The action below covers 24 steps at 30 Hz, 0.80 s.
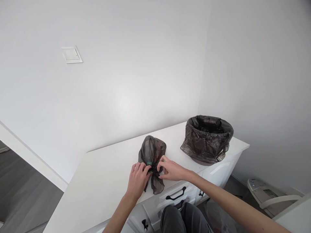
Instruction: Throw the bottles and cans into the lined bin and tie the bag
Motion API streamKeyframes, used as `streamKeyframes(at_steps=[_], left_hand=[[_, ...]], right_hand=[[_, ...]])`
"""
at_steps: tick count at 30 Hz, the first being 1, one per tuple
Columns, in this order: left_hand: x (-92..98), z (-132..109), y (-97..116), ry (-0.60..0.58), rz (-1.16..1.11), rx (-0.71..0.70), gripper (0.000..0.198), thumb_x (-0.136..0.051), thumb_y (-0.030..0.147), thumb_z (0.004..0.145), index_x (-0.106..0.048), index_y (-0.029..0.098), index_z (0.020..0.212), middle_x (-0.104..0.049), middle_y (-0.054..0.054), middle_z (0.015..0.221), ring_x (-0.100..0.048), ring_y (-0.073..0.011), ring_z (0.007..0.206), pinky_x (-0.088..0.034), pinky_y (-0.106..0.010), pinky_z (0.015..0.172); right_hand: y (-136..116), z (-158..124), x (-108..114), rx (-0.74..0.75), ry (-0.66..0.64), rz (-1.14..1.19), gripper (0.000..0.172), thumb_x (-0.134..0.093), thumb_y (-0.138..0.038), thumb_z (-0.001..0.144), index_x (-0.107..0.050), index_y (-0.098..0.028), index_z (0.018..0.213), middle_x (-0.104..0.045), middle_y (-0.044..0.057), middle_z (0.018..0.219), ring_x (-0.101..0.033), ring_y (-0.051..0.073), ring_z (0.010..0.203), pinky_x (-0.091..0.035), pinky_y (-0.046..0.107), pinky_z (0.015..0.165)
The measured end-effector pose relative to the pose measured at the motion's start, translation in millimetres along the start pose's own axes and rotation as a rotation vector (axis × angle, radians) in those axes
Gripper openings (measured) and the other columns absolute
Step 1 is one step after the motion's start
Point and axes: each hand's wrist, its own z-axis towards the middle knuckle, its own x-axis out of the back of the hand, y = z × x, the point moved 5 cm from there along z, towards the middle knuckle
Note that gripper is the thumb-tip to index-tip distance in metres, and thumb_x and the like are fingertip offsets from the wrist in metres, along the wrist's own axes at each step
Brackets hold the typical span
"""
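A small dark see-through garbage bag (152, 147), filled and gathered at its neck, lies on the white cabinet top (104, 181). Something with a green cap (149, 163) shows through the plastic near the neck. Loose ends of the bag spread toward the cabinet's front edge. My left hand (139, 177) has its fingers curled on the left side of the gathered neck. On the other side, my right hand (172, 169) bends thumb and fingers around the plastic at the knot. Part of the knot is hidden by my fingers.
A bin lined with a dark garbage bag (206, 144) stands at the right of the cabinet top. Drawers with black handles (176, 193) are below the front edge. A grey-white appliance (264, 195) is on the floor at right. A wall switch plate (72, 54) is at upper left.
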Motion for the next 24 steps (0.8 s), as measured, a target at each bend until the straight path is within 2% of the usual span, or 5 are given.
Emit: streamKeyframes(at_steps=[7,12,14,19,24], left_hand=[[1.3,1.3,-4.9,0.054,-0.022,-0.043,0.011,-0.059,0.016,0.1,-0.065,0.023,0.094,-0.066,-0.003,0.088,-0.059,-0.0228,0.086,-0.042,-0.039,0.081],[9.1,2.6,-5.2,0.068,-0.056,-0.082,0.012,-0.056,0.016,0.102,-0.063,0.023,0.095,-0.071,-0.002,0.094,-0.061,-0.0199,0.085,-0.042,-0.037,0.081],[13.4,3.6,-7.6,0.081,-0.079,-0.101,0.011,-0.055,0.017,0.103,-0.063,0.023,0.099,-0.072,-0.002,0.097,-0.063,-0.0192,0.085,-0.042,-0.037,0.08],[23.3,1.3,-21.3,0.108,-0.1,-0.124,0.009,-0.055,0.016,0.103,-0.061,0.023,0.104,-0.073,-0.001,0.098,-0.065,-0.0183,0.086,-0.042,-0.036,0.079],[21.6,-12.7,-36.1,0.093,-0.054,-0.127,0.008,-0.055,0.017,0.103,-0.061,0.023,0.102,-0.072,0.0,0.095,-0.065,-0.0178,0.084,-0.042,-0.035,0.078]], right_hand=[[-2.9,-15.1,4.5,0.041,0.091,-0.207,0.013,-0.072,-0.022,0.092,-0.06,-0.022,0.094,-0.054,0.001,0.115,-0.056,0.007,0.063,-0.046,0.026,0.065],[0.0,-12.8,2.8,0.107,0.178,-0.354,0.032,-0.064,-0.026,0.099,-0.056,-0.029,0.129,-0.059,0.002,0.118,-0.059,0.011,0.066,-0.041,0.025,0.062],[-1.9,-9.3,0.4,0.117,0.181,-0.447,0.036,-0.063,-0.026,0.099,-0.055,-0.03,0.134,-0.061,0.003,0.118,-0.06,0.013,0.069,-0.037,0.025,0.06],[-8.9,-7.4,4.3,0.085,0.245,-0.518,0.005,-0.059,-0.024,0.101,-0.063,-0.023,0.104,-0.065,0.003,0.109,-0.062,0.015,0.075,-0.029,0.026,0.057],[2.1,-20.4,17.8,0.058,0.366,-0.414,0.008,-0.057,-0.02,0.102,-0.061,-0.023,0.096,-0.065,0.001,0.103,-0.058,0.011,0.067,-0.031,0.026,0.059]])
